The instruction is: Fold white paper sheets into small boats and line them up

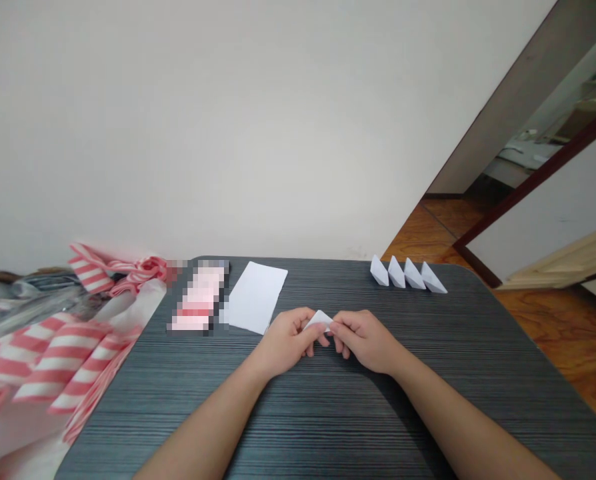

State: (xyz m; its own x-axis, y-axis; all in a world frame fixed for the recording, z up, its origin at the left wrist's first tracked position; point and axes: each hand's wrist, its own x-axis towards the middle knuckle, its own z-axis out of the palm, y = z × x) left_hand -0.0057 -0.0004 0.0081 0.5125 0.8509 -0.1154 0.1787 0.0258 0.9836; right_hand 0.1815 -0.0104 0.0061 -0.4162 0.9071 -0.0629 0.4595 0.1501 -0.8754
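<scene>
Folded paper (320,317), held between left hand (289,340) and right hand (367,340)! Both curled nearly closed, thumbs and fingers pinching its sides. Just beyond the left, a white sheet (259,297); farther beyond the right, four folded pieces (413,275).

1. Left grip (285,341): plain human hand, bare, rounded back.
2. Right grip (372,341): same build, mirrored, also bare.
3. Fingers (345,331): uncovered, rounded tips; nail detail too small to read.
4. Wrists (397,360): bare, slimmer than what's behind them.
5. Left forearm (215,420), right forearm (451,417): bare, smooth, thickening toward the elbow end.
6. Upper arms, any sleeves: out of frame, can't tell.
</scene>
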